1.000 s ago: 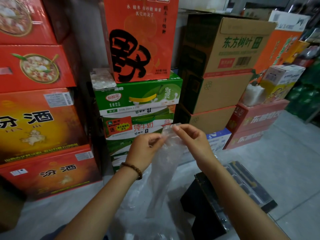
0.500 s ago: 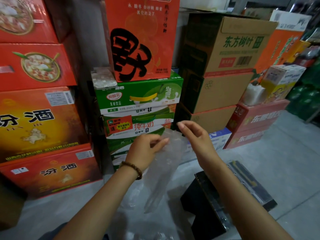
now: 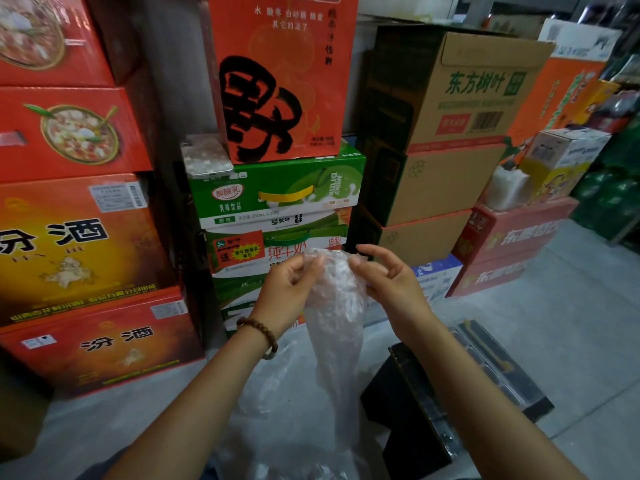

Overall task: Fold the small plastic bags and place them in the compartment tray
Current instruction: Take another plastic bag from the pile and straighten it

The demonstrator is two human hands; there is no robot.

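Fingers (image 3: pixel 298 271) pinching crumpled clear bag (image 3: pixel 337 306), hanging limp

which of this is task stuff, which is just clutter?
Job: bag, pinched by left hand and right hand; bag pile below; tray.
Clutter: stacked cartons; phone on green carton; bracelet.

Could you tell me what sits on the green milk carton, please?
An orange box stands on the green carton; a flat pale object lies at its left corner. The top beneath them is hidden.
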